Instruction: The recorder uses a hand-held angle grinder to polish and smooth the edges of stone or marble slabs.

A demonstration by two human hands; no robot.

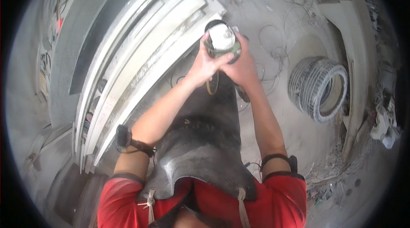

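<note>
Held up in front of me is what looks like an angle grinder (233,48), with a greenish body and a dark rim. Its pale round disc (221,38) faces up, with a small fitting near its edge. My left hand (205,63) grips it from the left, thumb across the near side. From the right, my right hand (241,65) closes around it, and the two hands meet below the disc. Fingers underneath are hidden. A tan loop (213,87) hangs under the hands, before my dark apron (200,138).
Long pale stone-like strips (149,52) lie stacked at the left, their far ends close to the tool. Dusty tires (329,89) sit at the right beside a long pale slab (348,35). Thin cables (273,50) curl over the dusty floor. Rubble (329,191) lies at lower right.
</note>
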